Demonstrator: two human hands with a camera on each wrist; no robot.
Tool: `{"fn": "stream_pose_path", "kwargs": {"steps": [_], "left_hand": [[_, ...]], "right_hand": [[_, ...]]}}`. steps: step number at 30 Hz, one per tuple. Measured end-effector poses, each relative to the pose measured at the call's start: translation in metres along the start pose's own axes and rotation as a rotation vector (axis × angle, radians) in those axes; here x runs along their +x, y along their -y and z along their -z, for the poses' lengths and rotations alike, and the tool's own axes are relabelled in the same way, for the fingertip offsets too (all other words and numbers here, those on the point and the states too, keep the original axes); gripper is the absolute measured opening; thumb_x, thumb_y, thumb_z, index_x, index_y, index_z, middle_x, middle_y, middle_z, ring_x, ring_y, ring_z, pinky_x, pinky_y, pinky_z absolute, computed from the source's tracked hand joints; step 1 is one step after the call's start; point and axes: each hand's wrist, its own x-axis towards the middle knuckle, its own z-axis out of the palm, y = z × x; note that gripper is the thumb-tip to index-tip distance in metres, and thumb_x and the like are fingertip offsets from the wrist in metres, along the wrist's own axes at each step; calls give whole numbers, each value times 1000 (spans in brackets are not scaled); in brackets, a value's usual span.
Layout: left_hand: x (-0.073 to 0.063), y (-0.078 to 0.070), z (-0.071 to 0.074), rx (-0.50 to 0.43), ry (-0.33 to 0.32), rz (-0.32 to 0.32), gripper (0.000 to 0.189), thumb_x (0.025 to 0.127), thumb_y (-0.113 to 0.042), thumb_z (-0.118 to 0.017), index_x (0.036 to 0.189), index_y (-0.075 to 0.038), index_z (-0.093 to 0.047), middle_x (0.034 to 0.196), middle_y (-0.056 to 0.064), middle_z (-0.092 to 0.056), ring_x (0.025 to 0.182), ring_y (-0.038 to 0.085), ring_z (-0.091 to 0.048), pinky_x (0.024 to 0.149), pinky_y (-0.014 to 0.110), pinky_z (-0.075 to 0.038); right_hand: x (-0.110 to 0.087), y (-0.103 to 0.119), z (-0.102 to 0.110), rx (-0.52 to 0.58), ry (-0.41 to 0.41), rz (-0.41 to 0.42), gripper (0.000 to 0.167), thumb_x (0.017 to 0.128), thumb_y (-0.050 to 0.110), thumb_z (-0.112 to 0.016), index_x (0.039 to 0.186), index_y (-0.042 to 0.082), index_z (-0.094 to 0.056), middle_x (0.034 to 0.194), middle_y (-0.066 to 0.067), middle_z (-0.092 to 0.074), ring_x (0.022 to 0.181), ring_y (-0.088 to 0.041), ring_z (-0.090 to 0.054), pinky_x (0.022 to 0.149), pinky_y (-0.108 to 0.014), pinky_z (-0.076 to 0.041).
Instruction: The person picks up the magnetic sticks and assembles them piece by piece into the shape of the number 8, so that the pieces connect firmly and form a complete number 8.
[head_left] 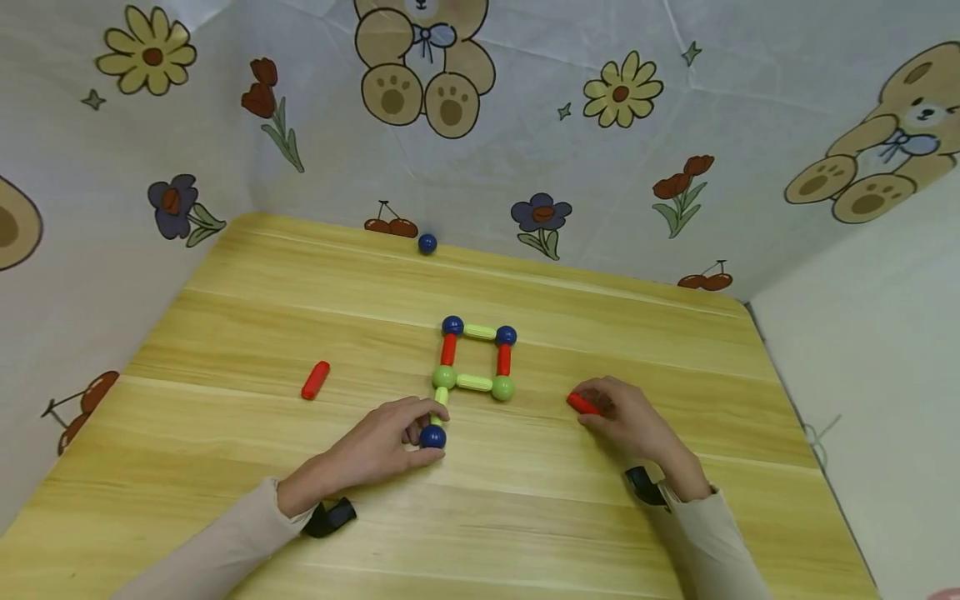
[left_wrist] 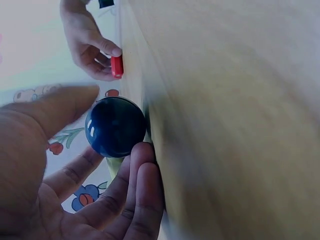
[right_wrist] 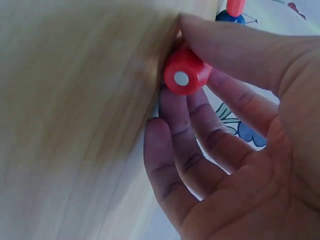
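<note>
On the table lies a square of magnetic rods and balls, with two blue balls at its far corners and two green balls (head_left: pixel 445 377) at its near ones. Red rods (head_left: pixel 504 360) form its sides, yellow-green rods (head_left: pixel 474 382) its far and near edges. Another yellow-green rod (head_left: pixel 441 397) runs from the near left corner toward a blue ball (head_left: pixel 432 437). Around that ball curl the thumb and fingers of my left hand (head_left: pixel 378 442). Right of the square, my right hand (head_left: pixel 626 417) pinches a red rod (right_wrist: pixel 184 75), its silver end facing the wrist camera.
A loose red rod (head_left: pixel 316 380) lies left of the square. Near the table's back edge sits a single blue ball (head_left: pixel 427 243). White cloth (head_left: pixel 322 100) printed with bears and flowers rises behind the wooden table (head_left: pixel 525 517).
</note>
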Motion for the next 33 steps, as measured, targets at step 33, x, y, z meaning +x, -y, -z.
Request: {"fn": "stream_pose_path", "kwargs": {"steps": [33], "left_hand": [[-1, -2, -6, 67, -24, 0, 25, 94, -32, -72, 117, -22, -69, 97, -7, -59, 79, 9, -52, 68, 22, -42]], "right_hand": [[29, 96, -45, 14, 219, 260, 26, 99, 18, -65, 124, 14, -70, 114, 4, -67, 102, -7, -61, 88, -29, -53]]}}
